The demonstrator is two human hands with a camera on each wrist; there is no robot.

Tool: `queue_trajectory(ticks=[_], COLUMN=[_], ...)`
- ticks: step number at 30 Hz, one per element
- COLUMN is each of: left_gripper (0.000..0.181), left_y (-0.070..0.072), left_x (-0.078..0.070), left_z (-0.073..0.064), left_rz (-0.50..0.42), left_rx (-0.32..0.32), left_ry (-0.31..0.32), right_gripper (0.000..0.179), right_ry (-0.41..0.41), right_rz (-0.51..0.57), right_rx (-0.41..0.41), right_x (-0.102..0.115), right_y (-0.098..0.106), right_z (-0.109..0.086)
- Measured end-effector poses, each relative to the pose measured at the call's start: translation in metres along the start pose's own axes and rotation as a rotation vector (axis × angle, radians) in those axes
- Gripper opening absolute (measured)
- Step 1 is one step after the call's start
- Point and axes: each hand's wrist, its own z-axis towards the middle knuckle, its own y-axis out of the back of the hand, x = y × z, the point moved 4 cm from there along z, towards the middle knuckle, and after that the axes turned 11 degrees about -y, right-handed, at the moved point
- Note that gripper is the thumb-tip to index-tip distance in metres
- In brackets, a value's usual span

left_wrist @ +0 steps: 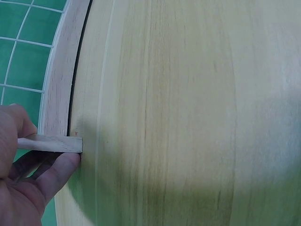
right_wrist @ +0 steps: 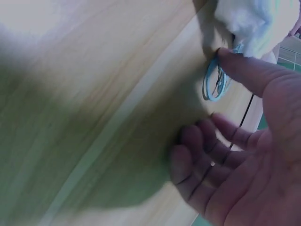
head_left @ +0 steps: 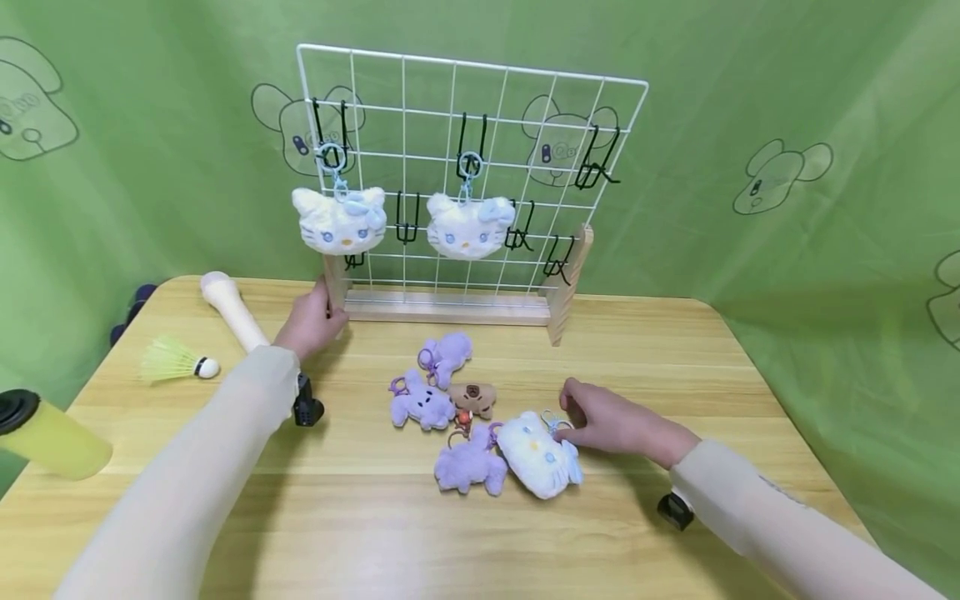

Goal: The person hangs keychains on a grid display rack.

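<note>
My left hand (head_left: 310, 320) grips the left wooden foot (left_wrist: 51, 143) of the display rack (head_left: 450, 310), thumb on one side and fingers on the other. On the table lies a white cat-face plush keychain (head_left: 534, 457) with a light blue bow and blue ring (right_wrist: 214, 85). My right hand (head_left: 617, 422) is beside it, thumb tip at the ring, the other fingers loosely bent and apart from the thumb. Two similar white cat plush keychains, a left one (head_left: 341, 223) and a middle one (head_left: 470, 229), hang from upper black hooks of the rack.
Purple plush keychains (head_left: 472, 462) and a brown plush keychain (head_left: 480, 398) lie in a cluster mid-table. At the left are a white microphone (head_left: 234, 310), a yellow-green shuttlecock (head_left: 176, 360) and a yellow cup (head_left: 63, 437) with a black lid. Other black hooks (head_left: 597, 158) stick out from the grid.
</note>
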Motion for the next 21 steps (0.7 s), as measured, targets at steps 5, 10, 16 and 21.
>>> queue_trajectory(ticks=[5, 10, 16, 21], left_gripper=[0.065, 0.067, 0.063, 0.063], left_y=[0.0005, 0.0002, 0.0003, 0.0001], left_x=[0.0001, 0.0005, 0.0004, 0.0001], left_z=[0.0, 0.0008, 0.0003, 0.0], left_rz=[-0.004, -0.001, 0.01, 0.016], left_rx=[0.0, 0.002, -0.005, -0.002], left_ry=[-0.007, -0.006, -0.011, -0.015], right_gripper=[0.035, 0.037, 0.03, 0.024], right_ry=[-0.068, 0.013, 0.145, 0.156], right_rz=[-0.006, 0.018, 0.032, 0.084], right_rx=[0.018, 0.014, 0.042, 0.045], right_x=[-0.0044, -0.0063, -0.0024, -0.0042], right_y=[0.002, 0.0017, -0.0012, -0.0005], right_z=[-0.0018, 0.0, 0.0036, 0.0058])
